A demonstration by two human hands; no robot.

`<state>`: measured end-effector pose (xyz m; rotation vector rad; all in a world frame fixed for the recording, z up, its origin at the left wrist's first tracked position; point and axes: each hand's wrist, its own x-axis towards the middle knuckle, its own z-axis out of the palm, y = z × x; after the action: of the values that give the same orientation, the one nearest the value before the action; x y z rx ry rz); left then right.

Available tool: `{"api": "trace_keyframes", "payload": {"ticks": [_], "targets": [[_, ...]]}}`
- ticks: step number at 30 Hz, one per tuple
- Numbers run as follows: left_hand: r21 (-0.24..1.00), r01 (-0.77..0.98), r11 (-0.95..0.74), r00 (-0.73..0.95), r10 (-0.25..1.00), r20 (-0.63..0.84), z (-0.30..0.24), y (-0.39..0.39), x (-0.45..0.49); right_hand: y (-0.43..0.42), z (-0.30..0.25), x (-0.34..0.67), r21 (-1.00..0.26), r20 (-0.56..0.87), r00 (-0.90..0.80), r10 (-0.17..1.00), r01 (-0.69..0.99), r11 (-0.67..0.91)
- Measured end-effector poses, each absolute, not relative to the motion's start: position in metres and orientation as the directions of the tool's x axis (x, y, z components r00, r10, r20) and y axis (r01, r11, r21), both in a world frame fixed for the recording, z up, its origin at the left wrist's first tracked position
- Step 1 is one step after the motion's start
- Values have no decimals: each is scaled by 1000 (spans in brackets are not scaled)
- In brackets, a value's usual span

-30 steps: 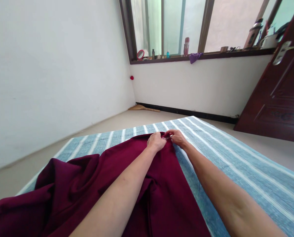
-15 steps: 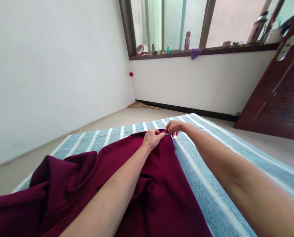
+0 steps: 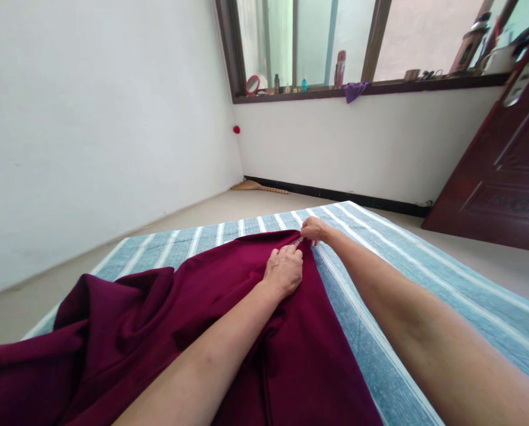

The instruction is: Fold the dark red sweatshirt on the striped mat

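A large maroon garment (image 3: 229, 266) lies spread and partly bunched on a blue-and-white striped sheet (image 3: 353, 296). Its exact kind cannot be made out. My right hand (image 3: 314, 231) pinches the garment's far right corner, where pale lettering shows on the edge. Just nearer to me, my left hand (image 3: 284, 269) rests palm down on the maroon cloth, its fingers lying on the fabric below the lettered edge. Its thumb is hidden from view. On the left, the cloth rises in loose, thick folds.
A windowsill (image 3: 318, 93) holds a red-rimmed mirror (image 3: 252, 85), a pink flask (image 3: 339, 70), a purple cloth (image 3: 355, 91) and several small bottles. A brown door (image 3: 495, 171) stands at the right. A wooden-handled object (image 3: 260, 187) lies on the floor by the wall.
My left hand has let go of the edge, moved slightly toward me and come down on the cloth. The right hand keeps its pinch at the corner, nearly in place.
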<state>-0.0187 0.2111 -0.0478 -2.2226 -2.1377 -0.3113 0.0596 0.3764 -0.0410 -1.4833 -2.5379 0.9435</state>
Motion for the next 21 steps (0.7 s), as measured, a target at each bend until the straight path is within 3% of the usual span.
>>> {"api": "trace_keyframes", "payload": {"ticks": [10,21], "targets": [[135,991,-19,20,1000,-6,-60,217,-21,356,-54,58,-503,45,-377,925,792,347],[112,993,-22,17,999,40,-62,214,-17,341,-49,68,-580,50,-300,953,768,272]]}}
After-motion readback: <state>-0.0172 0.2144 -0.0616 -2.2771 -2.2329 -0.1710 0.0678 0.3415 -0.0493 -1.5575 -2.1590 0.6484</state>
